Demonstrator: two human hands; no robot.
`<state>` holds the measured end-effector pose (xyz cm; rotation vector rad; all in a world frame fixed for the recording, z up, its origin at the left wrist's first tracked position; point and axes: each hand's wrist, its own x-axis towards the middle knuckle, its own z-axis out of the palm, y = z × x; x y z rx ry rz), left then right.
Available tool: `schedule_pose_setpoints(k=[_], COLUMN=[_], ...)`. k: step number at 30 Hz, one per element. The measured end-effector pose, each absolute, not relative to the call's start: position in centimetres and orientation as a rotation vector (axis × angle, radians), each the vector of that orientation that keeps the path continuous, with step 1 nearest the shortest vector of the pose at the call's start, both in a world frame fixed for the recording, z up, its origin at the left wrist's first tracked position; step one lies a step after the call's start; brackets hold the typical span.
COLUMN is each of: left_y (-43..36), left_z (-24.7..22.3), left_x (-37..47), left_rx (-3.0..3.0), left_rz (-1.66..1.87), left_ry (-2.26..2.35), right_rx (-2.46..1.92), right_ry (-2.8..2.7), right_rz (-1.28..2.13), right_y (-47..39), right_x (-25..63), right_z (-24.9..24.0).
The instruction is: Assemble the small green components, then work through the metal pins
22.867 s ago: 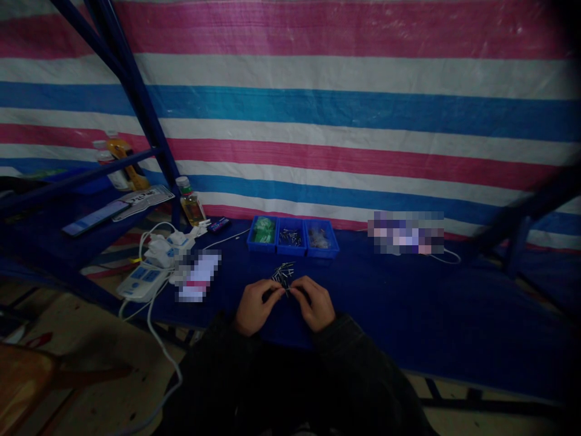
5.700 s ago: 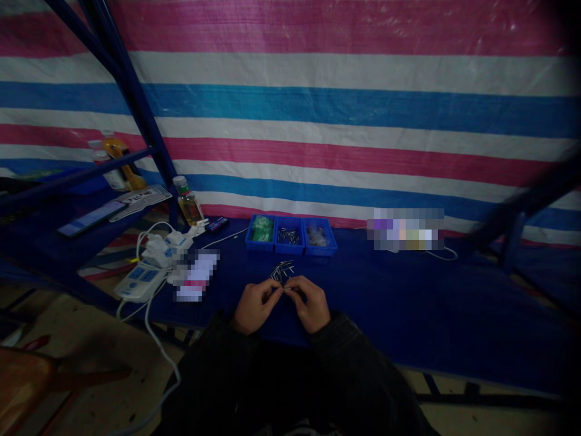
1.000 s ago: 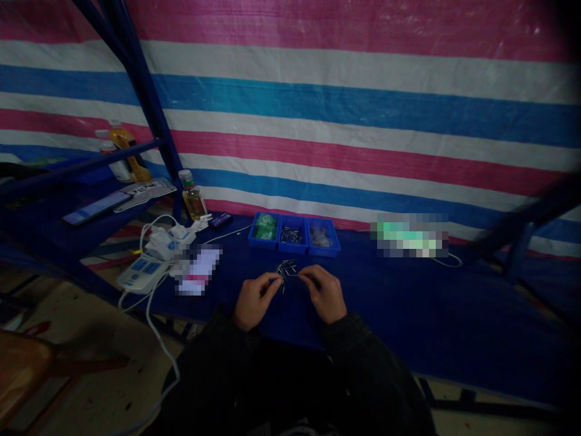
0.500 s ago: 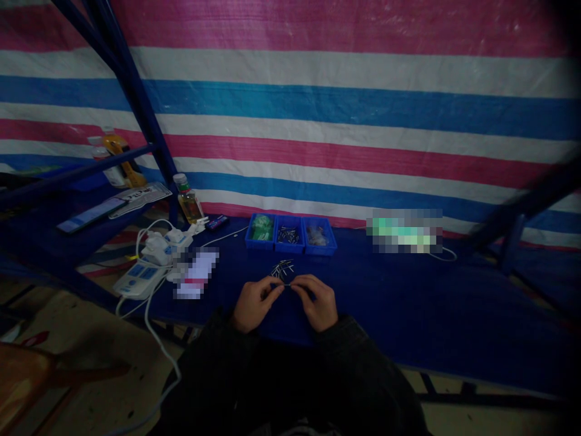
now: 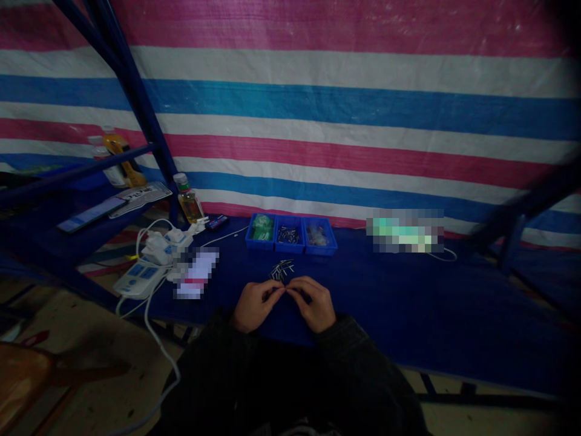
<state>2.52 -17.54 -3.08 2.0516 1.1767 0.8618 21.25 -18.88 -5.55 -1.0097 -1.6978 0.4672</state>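
Note:
My left hand point(image 5: 256, 304) and my right hand point(image 5: 315, 301) meet fingertip to fingertip above the blue table point(image 5: 390, 309). Each is closed in a pinch, and whatever sits between the fingertips is too small to make out. Just beyond them lies a loose pile of thin metal pins point(image 5: 282, 268). Behind the pile three blue bins stand side by side: the left bin point(image 5: 260, 244) holds green plastic bags, the middle bin point(image 5: 289, 247) small dark metal pieces, the right bin point(image 5: 320, 249) clear bags of small parts.
To the left are a white power strip point(image 5: 140, 280) with cables, a blurred-out phone point(image 5: 198, 274), a bottle point(image 5: 189, 203) and a small dark box point(image 5: 216, 222). A blurred-out green object point(image 5: 403, 234) lies at the back right. Striped sheeting point(image 5: 318, 151) hangs behind.
My right hand has moved slightly left, so the fingertips now meet. The thin piece seen between them before is now hidden.

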Motion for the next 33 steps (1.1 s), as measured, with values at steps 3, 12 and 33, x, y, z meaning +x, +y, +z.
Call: schedule_pose_setpoints(k=[3,12,33], left_y=[-17.5,-17.47,-17.41], left_z=[-3.09,-3.38,-3.53], left_x=[2.49,2.47,2.39], left_rx=[2.051,2.075,2.066], left_rz=[0.867,0.893,0.914], left_ry=[1.185,1.208,1.2], right_rx=[-1.007,-1.01,-1.023], right_ry=[-1.705,-1.707,-1.722], right_rz=[0.467,0.479,0.519], right_y=[-18.87,-19.04,-19.08], right_x=[21.19,21.14,21.35], right_z=[-5.47,-5.13,-5.08])
